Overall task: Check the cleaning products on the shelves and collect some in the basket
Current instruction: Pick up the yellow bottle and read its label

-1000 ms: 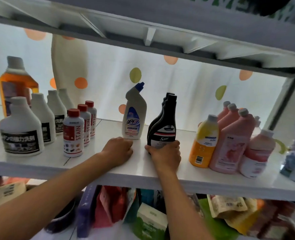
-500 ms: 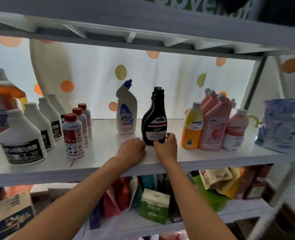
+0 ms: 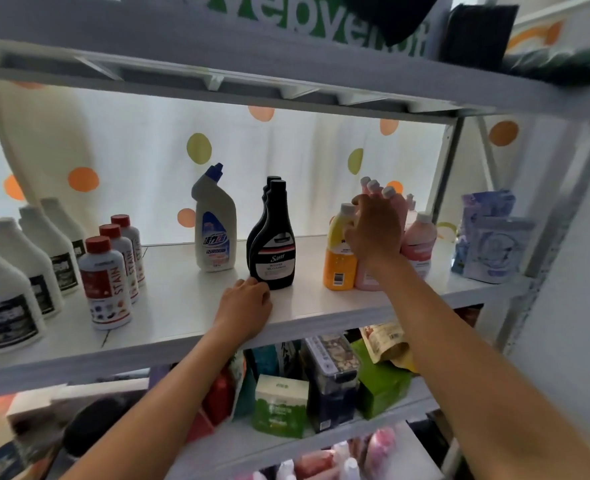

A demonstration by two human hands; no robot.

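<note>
On the white shelf [image 3: 182, 306], black spray-refill bottles [image 3: 274, 258] stand in a row at the middle. To their right stand a yellow-orange bottle [image 3: 336, 265] and several pink bottles [image 3: 366, 278]. My right hand [image 3: 373, 233] is laid over the front pink bottle, fingers spread up toward the caps and thumb by the yellow bottle's neck. My left hand [image 3: 245, 303] rests on the shelf with curled fingers, touching the base of the front black bottle. No basket is in view.
A white angled-neck bottle [image 3: 214, 230] stands left of the black ones. Further left are red-capped stain bottles [image 3: 106, 285] and large white bottles [image 3: 6, 299]. Purple pouches [image 3: 490, 244] lean at the right end. Boxes and bags [image 3: 279, 407] crowd the lower shelf.
My right hand left the base of the black bottle and moved right and up onto the pink and yellow bottles. My left hand stayed on the shelf. The view shifted left.
</note>
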